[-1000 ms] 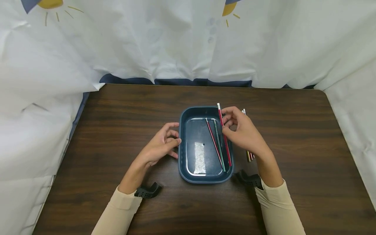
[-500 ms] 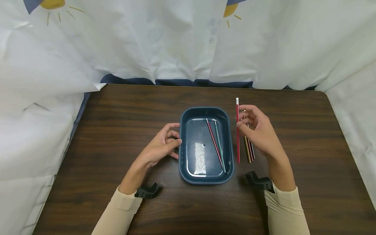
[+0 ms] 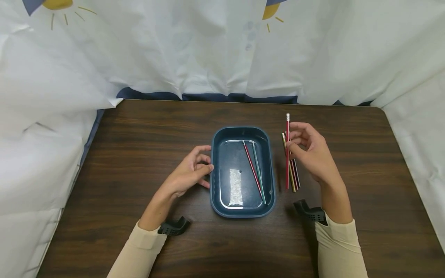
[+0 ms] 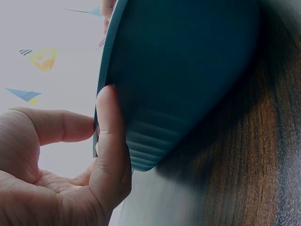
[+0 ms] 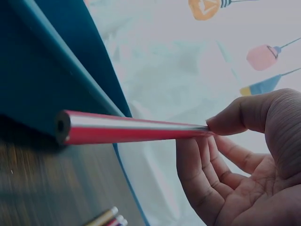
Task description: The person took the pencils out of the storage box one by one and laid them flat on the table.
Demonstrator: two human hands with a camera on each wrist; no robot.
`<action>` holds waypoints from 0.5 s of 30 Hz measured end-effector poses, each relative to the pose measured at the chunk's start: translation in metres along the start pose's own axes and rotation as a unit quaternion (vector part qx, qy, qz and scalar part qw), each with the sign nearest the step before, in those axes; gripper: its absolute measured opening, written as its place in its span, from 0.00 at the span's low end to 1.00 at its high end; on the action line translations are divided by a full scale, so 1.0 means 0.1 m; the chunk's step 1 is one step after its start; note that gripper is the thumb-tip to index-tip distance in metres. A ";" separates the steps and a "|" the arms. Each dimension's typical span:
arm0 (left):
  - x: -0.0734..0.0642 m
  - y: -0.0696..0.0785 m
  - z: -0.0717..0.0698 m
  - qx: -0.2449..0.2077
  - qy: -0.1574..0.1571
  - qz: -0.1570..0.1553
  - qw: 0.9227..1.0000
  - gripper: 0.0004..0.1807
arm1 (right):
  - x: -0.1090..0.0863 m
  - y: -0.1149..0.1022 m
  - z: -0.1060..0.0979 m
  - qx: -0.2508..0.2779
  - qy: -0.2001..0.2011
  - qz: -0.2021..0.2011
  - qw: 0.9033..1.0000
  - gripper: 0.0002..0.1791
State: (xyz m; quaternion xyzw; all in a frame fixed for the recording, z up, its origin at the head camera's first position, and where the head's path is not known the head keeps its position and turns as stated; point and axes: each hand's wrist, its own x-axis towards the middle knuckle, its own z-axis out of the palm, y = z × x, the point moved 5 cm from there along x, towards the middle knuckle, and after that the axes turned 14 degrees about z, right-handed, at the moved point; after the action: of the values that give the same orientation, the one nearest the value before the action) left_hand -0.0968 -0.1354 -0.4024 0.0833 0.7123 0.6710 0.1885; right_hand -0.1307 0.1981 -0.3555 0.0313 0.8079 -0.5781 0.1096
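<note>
A dark blue plastic tray (image 3: 243,215) stands on the table, and my left hand (image 3: 190,172) grips its left rim. In the left wrist view the thumb is at the rim while a finger (image 4: 110,136) lies along the outer wall. Inside the tray lie a red pencil (image 3: 252,163) and a green pencil (image 3: 258,168), side by side. To the right of the tray, my right hand (image 3: 311,152) pinches another red pencil (image 3: 287,173) with a white end between thumb and fingertips. Its unsharpened end (image 5: 61,127) points at the right wrist camera.
Several more pencils (image 3: 294,181) lie in a small bunch on the table, right of the tray and partly below my right hand. A white patterned curtain (image 3: 215,50) hangs behind the brown wooden table (image 3: 156,127). Black wrist straps (image 3: 174,227) are on both wrists.
My right hand has carried the red pencil from over the tray's right side to the right, above the bunch of pencils. The left hand has stayed on the rim.
</note>
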 end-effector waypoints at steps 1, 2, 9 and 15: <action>0.00 0.00 0.00 0.000 0.000 0.000 1.000 0.37 | 0.00 0.01 -0.02 -0.001 0.004 0.000 1.000 0.26; 0.00 0.00 0.00 0.000 0.000 0.000 1.000 0.37 | 0.00 0.02 -0.05 -0.002 0.008 0.002 1.000 0.26; -0.01 0.01 0.01 0.001 0.001 0.000 1.000 0.37 | 0.02 0.11 -0.23 -0.017 0.034 0.018 0.999 0.28; -0.01 0.01 0.01 0.003 0.002 0.001 1.000 0.37 | 0.04 0.21 -0.34 -0.038 0.052 0.030 0.997 0.28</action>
State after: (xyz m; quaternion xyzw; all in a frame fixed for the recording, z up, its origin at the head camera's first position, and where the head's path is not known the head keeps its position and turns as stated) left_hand -0.0959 -0.1351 -0.4009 0.0829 0.7144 0.6693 0.1864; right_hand -0.1357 0.2363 -0.3652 0.0817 0.8327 -0.5409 0.0860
